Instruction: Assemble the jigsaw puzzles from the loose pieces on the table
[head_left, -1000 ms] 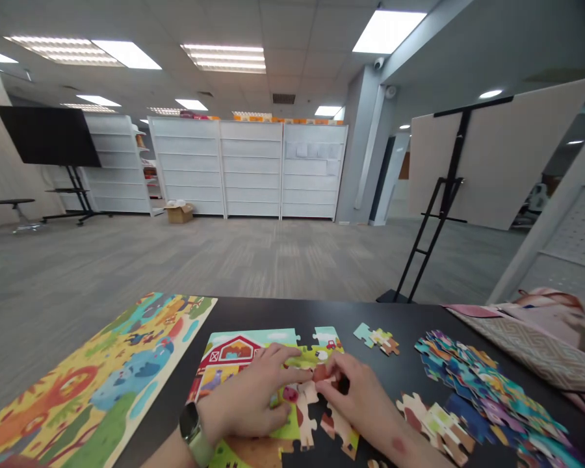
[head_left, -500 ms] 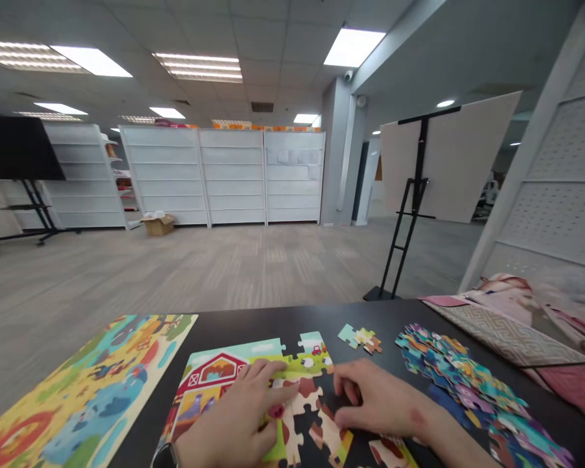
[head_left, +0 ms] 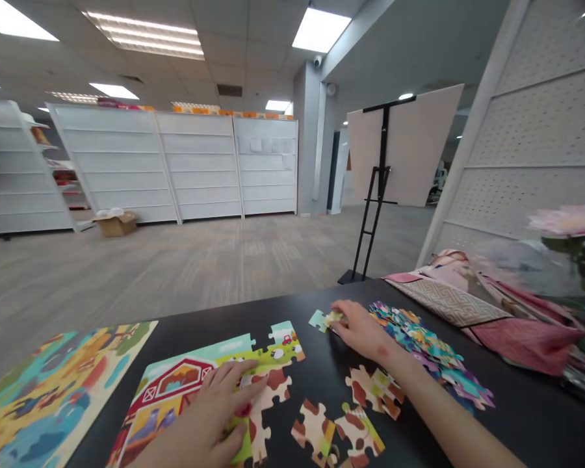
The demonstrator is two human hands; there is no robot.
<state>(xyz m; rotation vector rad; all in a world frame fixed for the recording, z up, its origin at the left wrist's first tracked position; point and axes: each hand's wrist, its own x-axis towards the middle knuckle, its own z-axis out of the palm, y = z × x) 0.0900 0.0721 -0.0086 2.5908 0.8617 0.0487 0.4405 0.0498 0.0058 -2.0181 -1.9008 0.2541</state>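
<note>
My left hand (head_left: 207, 413) lies with fingers spread on a partly joined farm puzzle (head_left: 163, 374), which shows a red barn, sheep and a brown-and-white cow. At the back right of the puzzle my right hand (head_left: 363, 331) has its fingers curled over a small puzzle piece (head_left: 336, 317), largely hidden beneath them. A pale blue-green puzzle piece (head_left: 317, 320) sticks out to the left of those fingertips. Between my hands, loose cow pieces (head_left: 314, 426) lie on the black table (head_left: 292, 344); more cow pieces (head_left: 368, 388) lie beside my right forearm.
A heap of colourful puzzle pieces (head_left: 426, 344) spreads beyond my right forearm. On the left lies a yellow animal picture board (head_left: 53, 390). A pink patterned bag (head_left: 511, 331) and a pink flower (head_left: 570, 221) stand at the right. An easel (head_left: 377, 188) stands beyond the table.
My right hand has moved from the puzzle's right edge back to the small loose pieces. Cow pieces now lie farther from the joined part. My left hand stays on the puzzle; the view has turned right.
</note>
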